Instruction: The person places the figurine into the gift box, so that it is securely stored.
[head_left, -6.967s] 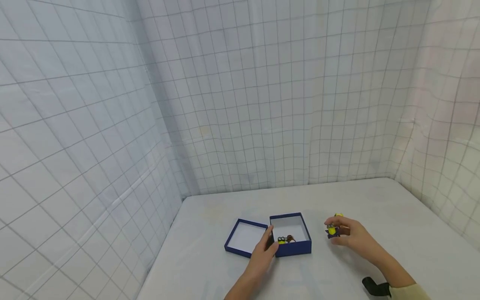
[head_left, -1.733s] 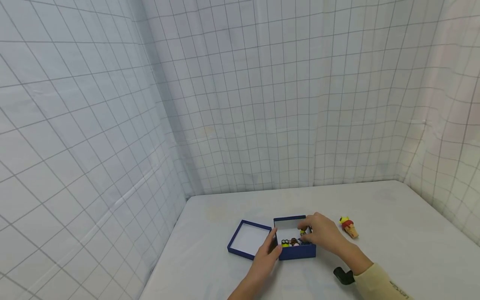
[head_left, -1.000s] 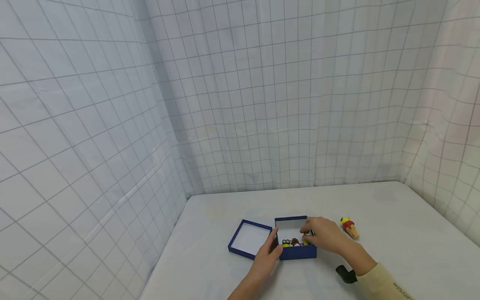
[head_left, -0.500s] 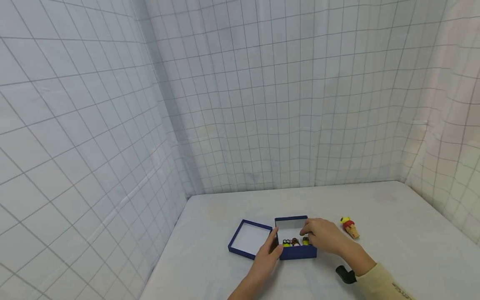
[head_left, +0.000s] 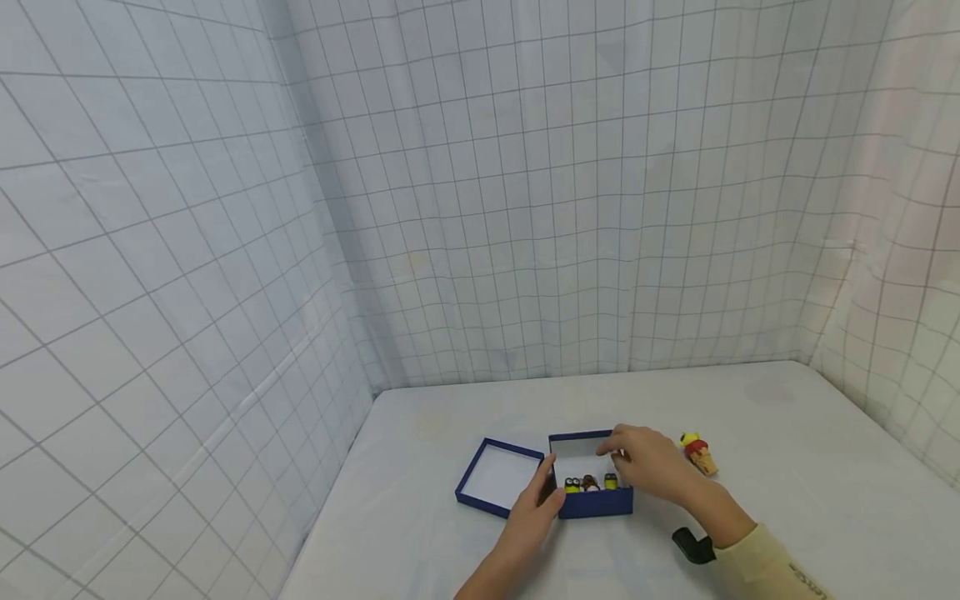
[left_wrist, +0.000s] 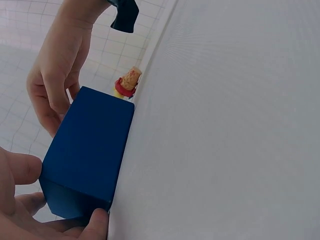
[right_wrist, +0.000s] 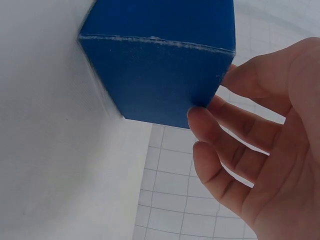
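Observation:
A blue box point(head_left: 596, 504) with a white inside stands on the white table. My left hand point(head_left: 529, 518) holds its left end; the left wrist view shows thumb and fingers about the box's corner. In the box, along the front wall, sit a yellow goggle-eyed figurine point(head_left: 572, 485), a brown and white figurine point(head_left: 590, 483) and a yellow and black figurine point(head_left: 611, 482). My right hand point(head_left: 651, 463) is over the box's right side, its fingers loosely bent with nothing seen between them. In the right wrist view, fingertips lie at the box's edge.
The blue-rimmed lid point(head_left: 498, 477) lies inside-up, left of the box. A yellow, red and tan figurine point(head_left: 699, 454) lies on the table point(head_left: 795, 483) to the right. A dark wrist mount point(head_left: 693, 546) sits by my right sleeve. Grid-patterned curtains point(head_left: 525, 208) surround the table.
Seven seconds ago my right hand held a figurine right of the box. It brought it into the box, let go of the yellow and black figurine, and has now risen slightly. My left hand stayed.

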